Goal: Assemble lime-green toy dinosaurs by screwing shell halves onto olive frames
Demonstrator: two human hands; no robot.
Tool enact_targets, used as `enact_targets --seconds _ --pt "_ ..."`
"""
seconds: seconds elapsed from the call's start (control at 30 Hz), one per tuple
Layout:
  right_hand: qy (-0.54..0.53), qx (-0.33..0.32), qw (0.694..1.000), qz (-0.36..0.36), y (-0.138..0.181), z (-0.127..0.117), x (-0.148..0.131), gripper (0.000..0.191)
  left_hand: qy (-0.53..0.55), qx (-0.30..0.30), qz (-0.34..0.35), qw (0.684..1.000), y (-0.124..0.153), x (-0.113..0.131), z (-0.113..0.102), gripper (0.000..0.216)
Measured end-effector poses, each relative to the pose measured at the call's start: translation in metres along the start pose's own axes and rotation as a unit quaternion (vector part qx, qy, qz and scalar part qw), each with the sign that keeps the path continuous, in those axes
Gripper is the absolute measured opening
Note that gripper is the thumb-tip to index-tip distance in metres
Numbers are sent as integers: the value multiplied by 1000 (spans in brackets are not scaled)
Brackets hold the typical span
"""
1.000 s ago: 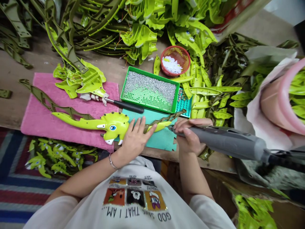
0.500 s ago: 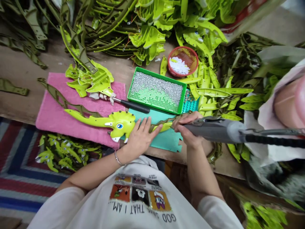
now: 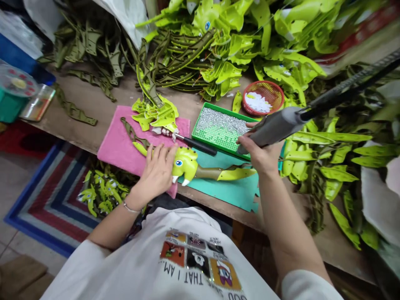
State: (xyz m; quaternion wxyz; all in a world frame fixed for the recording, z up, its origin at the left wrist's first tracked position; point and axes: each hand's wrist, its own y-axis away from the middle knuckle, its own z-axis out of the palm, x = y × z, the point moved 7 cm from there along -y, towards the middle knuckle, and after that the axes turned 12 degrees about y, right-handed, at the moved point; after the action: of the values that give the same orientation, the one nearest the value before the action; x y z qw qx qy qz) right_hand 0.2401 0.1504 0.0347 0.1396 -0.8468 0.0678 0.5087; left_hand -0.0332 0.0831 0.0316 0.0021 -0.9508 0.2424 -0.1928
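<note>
A lime-green toy dinosaur (image 3: 190,163) with a blue eye lies across the pink towel (image 3: 120,146) and the teal mat (image 3: 231,189). My left hand (image 3: 156,173) rests flat on its neck, left of the head, fingers stretched out. My right hand (image 3: 261,152) is closed round a grey electric screwdriver (image 3: 275,125), its tip down by the near edge of the green screw tray (image 3: 218,131). A black-handled hand screwdriver (image 3: 195,144) lies just behind the dinosaur's head.
Heaps of lime and olive plastic toy shells (image 3: 225,46) cover the back and right of the wooden bench (image 3: 90,104). A red basket (image 3: 265,96) of white pieces stands behind the tray. More green parts (image 3: 100,191) lie on the striped rug below.
My left hand slid from the dinosaur's body to its neck. My right hand lifted the electric screwdriver off the tail toward the screw tray. The view swung left.
</note>
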Motion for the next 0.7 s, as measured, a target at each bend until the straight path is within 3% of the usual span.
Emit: enact_targets --seconds 0.07,0.17,0.27,0.37,0.5,0.57,0.63,0.7 --pt "19 -7 1000 -3 -1 2 -3 30 -32 -65 -16 997 1 -22 3 78" --pt "46 -10 999 -12 0 1 -9 29 -21 -131 31 991 -7 -34 10 84" --pt "54 -14 998 -28 2 0 -17 30 -20 -132 90 987 -15 -30 0 81" --pt "50 -22 998 -23 3 -1 -24 34 -64 -121 124 983 -5 -27 -19 74" --pt "50 -37 998 -1 5 -2 -33 39 -97 -108 119 982 53 -54 -38 63" --pt "30 1 999 -38 9 -5 -44 38 -92 -83 98 987 98 -80 -41 59" --pt "9 124 984 -130 20 -17 -61 39 -77 -41 46 995 149 -110 -39 55" --pt "21 275 923 -269 46 -26 -81 37 -48 5 -50 998 199 -139 -29 57"
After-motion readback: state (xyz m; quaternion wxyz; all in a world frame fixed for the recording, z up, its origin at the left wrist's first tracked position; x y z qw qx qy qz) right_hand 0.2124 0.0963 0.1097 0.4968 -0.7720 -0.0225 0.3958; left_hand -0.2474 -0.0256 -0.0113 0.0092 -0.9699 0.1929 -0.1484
